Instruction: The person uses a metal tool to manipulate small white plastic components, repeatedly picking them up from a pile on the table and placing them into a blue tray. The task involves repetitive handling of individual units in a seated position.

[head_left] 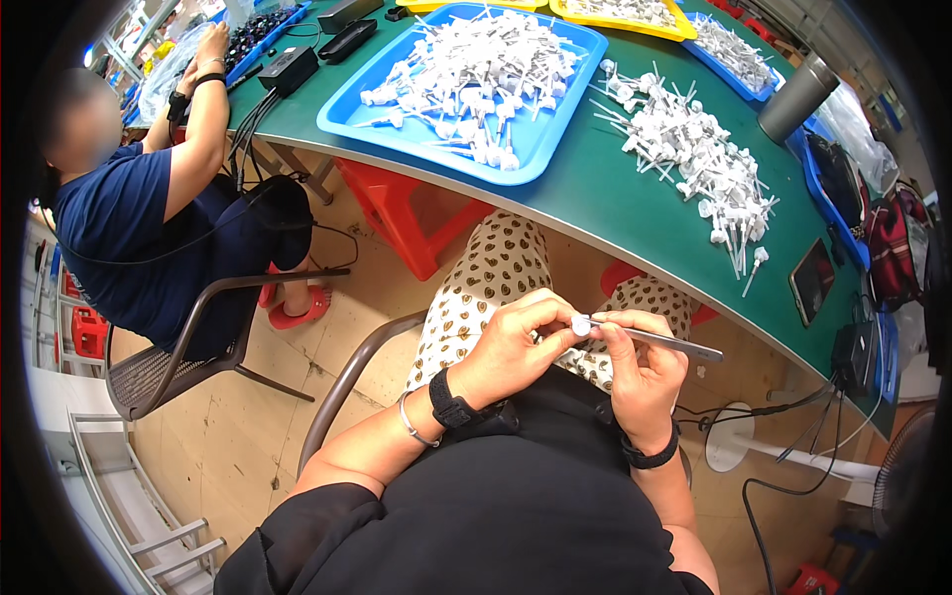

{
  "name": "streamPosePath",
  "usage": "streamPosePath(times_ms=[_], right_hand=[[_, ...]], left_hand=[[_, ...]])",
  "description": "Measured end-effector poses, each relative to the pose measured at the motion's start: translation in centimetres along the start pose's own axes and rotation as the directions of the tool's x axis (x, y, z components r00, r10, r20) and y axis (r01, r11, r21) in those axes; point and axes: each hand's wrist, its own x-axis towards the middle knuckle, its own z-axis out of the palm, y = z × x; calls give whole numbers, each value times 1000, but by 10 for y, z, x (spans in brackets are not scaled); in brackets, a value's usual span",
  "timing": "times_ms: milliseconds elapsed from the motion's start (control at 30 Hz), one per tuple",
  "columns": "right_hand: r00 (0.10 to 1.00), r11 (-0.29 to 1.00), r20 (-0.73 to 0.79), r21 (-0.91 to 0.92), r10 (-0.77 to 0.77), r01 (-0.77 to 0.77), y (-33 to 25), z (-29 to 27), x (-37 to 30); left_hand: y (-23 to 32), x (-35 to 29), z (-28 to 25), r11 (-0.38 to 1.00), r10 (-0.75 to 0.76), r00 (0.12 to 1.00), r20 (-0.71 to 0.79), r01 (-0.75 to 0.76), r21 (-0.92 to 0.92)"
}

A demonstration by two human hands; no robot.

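Note:
Above my lap, my left hand (511, 349) pinches a small white plastic piece (581, 325) between thumb and fingertips. My right hand (645, 372) is closed around slim metal tweezers (689, 346), their tips meeting the white piece and their other end pointing right. Fingers partly cover the piece, so its full shape is hidden. Beyond my hands, a loose heap of white stemmed plastic parts (699, 159) lies on the green table (585, 213). A blue tray (342, 121) left of that heap is piled with similar parts.
Yellow trays (684, 30) line the table's far side. A grey metal flask (798, 97) stands at the right, and a phone (812, 282) lies near the right edge. A co-worker (149, 198) sits at the left. Red stools (402, 213) are under the table.

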Motion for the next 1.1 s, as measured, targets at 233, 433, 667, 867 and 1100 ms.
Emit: streamPosePath(times_ms=[233, 433, 667, 867, 1100], right_hand=[[997, 993, -49, 109, 55, -49, -2, 3, 1], [999, 999, -19, 40, 26, -25, -1, 1, 0], [999, 999, -33, 43, 25, -24, 2, 1, -1], [999, 999, -37, 33, 39, -38, 2, 1, 0], [999, 999, -27, 24, 30, -29, 1, 2, 0]], left_hand=[[-3, 0, 1, 999, -12, 1000, -2, 12, -31], [-3, 0, 2, 1000, 10, 1000, -12, -10, -10], [-3, 0, 2, 1000, 23, 1000, -17, -23, 1], [-1, 0, 1, 1000, 19, 1000, -7, -19, -2], [-3, 0, 1, 1000, 8, 1000, 0, -8, 14]])
